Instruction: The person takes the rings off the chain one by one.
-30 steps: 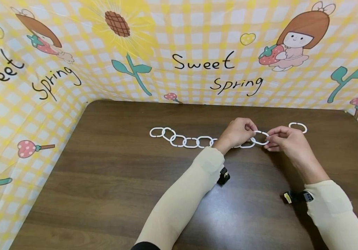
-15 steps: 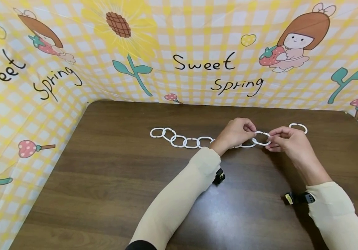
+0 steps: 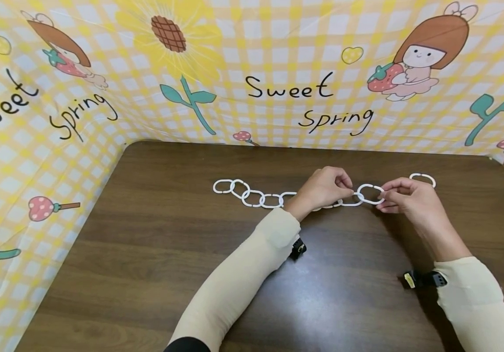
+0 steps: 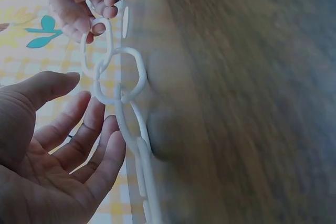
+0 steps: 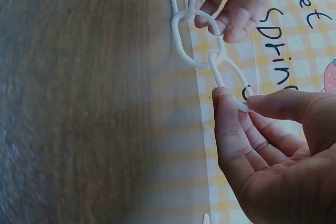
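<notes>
A chain of several white plastic links lies across the table toward its back. Its rightmost link is lifted, and my right hand pinches it between thumb and index finger. In the left wrist view my left hand has its thumb and fingers spread apart beside the chain, with nothing gripped. From the head view, my left hand and wrist cover part of the chain's middle. Behind my right hand rests a separate white link, partly hidden by it.
The brown wooden table meets a yellow checked cloth with printed pictures at its back and left side. A black wrist strap with a camera is worn on my right wrist, another on my left.
My left hand has let go of the rightmost link and shifted slightly left, away from it. My right hand keeps pinching that link at nearly the same place.
</notes>
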Demonstrator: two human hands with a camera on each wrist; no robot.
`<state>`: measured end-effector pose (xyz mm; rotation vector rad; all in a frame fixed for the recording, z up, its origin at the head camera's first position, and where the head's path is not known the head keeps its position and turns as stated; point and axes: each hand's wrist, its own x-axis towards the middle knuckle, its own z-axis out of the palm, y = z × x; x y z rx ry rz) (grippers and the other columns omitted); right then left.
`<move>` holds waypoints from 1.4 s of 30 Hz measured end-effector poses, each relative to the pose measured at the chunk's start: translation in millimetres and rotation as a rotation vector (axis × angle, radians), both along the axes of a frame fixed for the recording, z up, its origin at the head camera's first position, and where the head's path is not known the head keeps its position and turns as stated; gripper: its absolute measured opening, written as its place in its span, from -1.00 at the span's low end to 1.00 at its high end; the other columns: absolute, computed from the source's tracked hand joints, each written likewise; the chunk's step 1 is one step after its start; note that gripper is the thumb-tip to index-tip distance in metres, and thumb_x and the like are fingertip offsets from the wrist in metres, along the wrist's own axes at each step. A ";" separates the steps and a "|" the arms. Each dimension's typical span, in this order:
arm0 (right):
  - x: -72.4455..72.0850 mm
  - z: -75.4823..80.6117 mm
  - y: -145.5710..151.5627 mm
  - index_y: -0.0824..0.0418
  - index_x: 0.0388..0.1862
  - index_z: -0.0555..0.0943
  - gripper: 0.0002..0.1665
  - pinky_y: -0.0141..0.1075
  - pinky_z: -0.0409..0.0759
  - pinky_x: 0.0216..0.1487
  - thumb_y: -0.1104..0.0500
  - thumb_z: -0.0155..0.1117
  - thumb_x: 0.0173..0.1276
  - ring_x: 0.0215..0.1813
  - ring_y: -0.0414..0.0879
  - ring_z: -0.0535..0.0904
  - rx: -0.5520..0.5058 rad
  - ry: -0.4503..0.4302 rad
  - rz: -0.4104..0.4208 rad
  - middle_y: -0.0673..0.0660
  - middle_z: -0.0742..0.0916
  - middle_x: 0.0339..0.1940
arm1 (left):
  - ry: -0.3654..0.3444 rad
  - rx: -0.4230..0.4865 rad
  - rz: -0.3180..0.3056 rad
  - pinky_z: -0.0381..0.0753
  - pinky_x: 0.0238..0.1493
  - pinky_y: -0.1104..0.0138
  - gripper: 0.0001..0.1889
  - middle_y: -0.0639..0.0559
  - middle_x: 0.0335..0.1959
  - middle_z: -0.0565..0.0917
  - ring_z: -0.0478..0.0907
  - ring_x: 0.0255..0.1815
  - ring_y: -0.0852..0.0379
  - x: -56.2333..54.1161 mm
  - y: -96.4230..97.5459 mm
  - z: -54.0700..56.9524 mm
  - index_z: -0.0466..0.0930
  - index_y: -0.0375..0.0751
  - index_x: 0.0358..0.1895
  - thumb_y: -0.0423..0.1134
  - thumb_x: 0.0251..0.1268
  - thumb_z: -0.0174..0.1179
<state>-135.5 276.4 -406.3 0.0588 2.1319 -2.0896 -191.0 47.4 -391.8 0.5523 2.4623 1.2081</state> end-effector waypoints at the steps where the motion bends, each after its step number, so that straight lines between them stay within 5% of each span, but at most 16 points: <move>1: 0.0 -0.1 0.3 0.17 -0.32 0.70 -0.70 -0.36 0.76 -0.34 0.50 0.18 0.48 -0.46 -0.17 0.78 -0.004 0.001 0.000 -0.01 0.79 -0.44 | 0.000 -0.009 -0.002 0.46 -0.30 0.56 -0.91 0.14 -0.35 0.72 0.55 -0.36 0.32 -0.1 -0.9 -0.1 0.74 -0.14 -0.18 -0.22 0.37 0.40; 15: 3.5 2.0 2.8 0.20 -0.29 0.70 -0.75 -0.36 0.76 -0.34 0.48 0.20 0.48 -0.45 -0.17 0.79 0.000 0.014 0.001 0.01 0.81 -0.45 | 0.018 -0.079 -0.048 0.43 -0.24 0.57 -0.94 0.15 -0.38 0.71 0.56 -0.36 0.34 -0.8 -6.6 -2.5 0.75 -0.15 -0.19 -0.29 0.34 0.38; 31: 3.0 2.5 2.0 0.23 -0.30 0.71 -0.76 -0.35 0.76 -0.36 0.49 0.22 0.46 -0.47 -0.17 0.78 -0.022 0.016 -0.004 0.03 0.82 -0.46 | -0.037 -0.101 -0.012 0.43 -0.29 0.53 -0.93 0.11 -0.42 0.67 0.51 -0.39 0.26 2.4 -6.7 -1.0 0.76 -0.19 -0.20 -0.39 0.34 0.31; 42: 2.3 1.3 4.7 0.16 -0.32 0.73 -0.69 -0.37 0.75 -0.35 0.50 0.19 0.48 -0.46 -0.19 0.77 -0.011 -0.007 -0.010 -0.01 0.81 -0.46 | -0.011 -0.110 -0.011 0.44 -0.31 0.53 -0.94 0.13 -0.43 0.68 0.50 -0.41 0.28 -0.1 -5.0 -3.5 0.78 -0.19 -0.22 -0.33 0.39 0.32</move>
